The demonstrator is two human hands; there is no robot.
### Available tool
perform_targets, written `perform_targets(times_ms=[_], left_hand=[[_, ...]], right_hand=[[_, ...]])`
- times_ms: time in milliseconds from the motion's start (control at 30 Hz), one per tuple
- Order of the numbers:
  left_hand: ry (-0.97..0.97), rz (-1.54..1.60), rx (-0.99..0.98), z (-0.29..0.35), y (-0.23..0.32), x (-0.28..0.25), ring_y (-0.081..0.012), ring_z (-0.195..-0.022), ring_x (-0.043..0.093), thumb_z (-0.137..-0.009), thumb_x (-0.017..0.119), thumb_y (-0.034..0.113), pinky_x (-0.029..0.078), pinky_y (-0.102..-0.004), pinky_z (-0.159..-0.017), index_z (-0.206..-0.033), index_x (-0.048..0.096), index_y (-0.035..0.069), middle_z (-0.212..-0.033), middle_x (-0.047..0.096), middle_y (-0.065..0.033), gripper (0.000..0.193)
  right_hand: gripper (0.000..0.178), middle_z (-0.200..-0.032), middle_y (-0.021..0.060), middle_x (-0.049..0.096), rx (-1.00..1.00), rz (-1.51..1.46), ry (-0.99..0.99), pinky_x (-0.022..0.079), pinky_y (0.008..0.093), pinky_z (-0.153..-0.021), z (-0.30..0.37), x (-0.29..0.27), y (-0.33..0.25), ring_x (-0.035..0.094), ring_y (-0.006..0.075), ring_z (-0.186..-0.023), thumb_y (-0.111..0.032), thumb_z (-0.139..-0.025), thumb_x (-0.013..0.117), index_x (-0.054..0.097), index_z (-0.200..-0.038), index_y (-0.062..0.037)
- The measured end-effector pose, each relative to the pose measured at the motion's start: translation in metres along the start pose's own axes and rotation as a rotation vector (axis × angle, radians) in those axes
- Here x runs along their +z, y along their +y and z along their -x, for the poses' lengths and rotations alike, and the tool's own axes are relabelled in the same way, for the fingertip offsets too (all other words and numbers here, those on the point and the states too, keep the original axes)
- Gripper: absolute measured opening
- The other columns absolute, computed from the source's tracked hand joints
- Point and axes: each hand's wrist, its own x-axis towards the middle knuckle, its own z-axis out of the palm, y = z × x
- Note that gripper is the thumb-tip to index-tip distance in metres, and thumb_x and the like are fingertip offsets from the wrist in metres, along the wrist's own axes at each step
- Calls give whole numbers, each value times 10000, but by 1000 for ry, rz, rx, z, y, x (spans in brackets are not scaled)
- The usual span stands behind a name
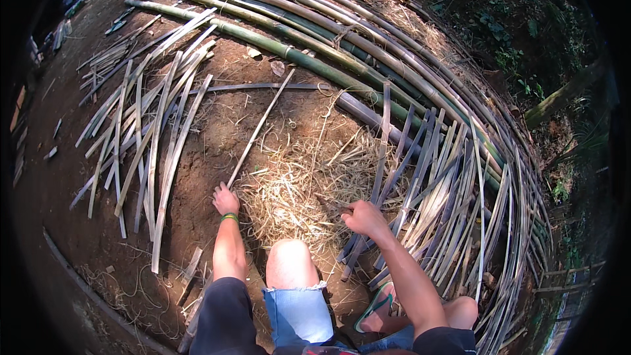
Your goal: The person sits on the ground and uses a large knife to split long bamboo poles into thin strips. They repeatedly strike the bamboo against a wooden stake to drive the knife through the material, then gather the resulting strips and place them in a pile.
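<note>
Fingers of your left hand [225, 200] close on the thin pale bamboo strip [259, 128]; right hand [365, 218] grips dark slats [388, 158] beside the straw pile [296, 190]; lift steadily.

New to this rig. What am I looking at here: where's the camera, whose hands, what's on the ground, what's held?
This is one picture from a wide fisheye camera worn on a person's head, looking down, so straight edges bend near the rim. No robot: the two bare forearms coming in from the bottom are the wearer's own.

The person sits on brown dirt ground scattered with pale split bamboo strips, with long green bamboo poles beyond and a pile of dry straw-like shavings in front.

The left hand grips the end of a thin long bamboo sliver. The right hand is closed among the grey bamboo strips; what it holds is unclear.
</note>
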Motion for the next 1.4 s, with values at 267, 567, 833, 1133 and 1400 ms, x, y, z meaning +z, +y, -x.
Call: perform_targets(times_ms=[267, 567, 833, 1133, 1400], left_hand=[[74, -55, 151, 2, 6, 18, -311, -976, 613, -891, 585, 123, 512, -443, -804, -946, 639, 53, -1012, 606, -123, 105], [-145, 494, 31, -14, 36, 15, -448, -958, 622, -902, 460, 218, 472, -510, -850, -964, 632, -7, -949, 674, -256, 290], [-264, 413, -11, 11, 104, -22, -436, -1006, 628, -983, 451, 479, 475, -487, -877, -1036, 643, 62, -1002, 691, -236, 461], [-761, 1063, -122, 3, 66, -27, -84, -546, 492, -990, 492, 315, 443, -293, -509, -894, 613, 95, -655, 522, 13, 268], [-760, 1049, -204, 21, 55, -75, -121, -544, 546, -998, 511, 233, 539, -312, -522, -972, 568, 50, -684, 551, -17, 193]], right_hand=[[307, -904, 273, 683, 8, -28, -17, 511, 478, -862, 1, -14, 4, 658, 437, -904, -228, -778, 601, 717, -934, 10], [322, -931, 283, 679, 51, -37, 37, 512, 488, -869, 9, -3, 5, 651, 451, -926, -221, -778, 588, 701, -940, 34], [308, -941, 299, 671, 69, -40, 5, 512, 496, -871, 15, -2, 24, 648, 454, -941, -202, -775, 582, 690, -909, 53], [300, -895, 301, 673, 14, -46, 20, 522, 488, -849, 12, 4, 9, 663, 448, -906, -183, -747, 597, 685, -860, 81], [296, -892, 296, 682, -49, -65, 10, 533, 478, -839, 20, 5, 21, 674, 440, -900, -200, -783, 618, 696, -889, 66]])
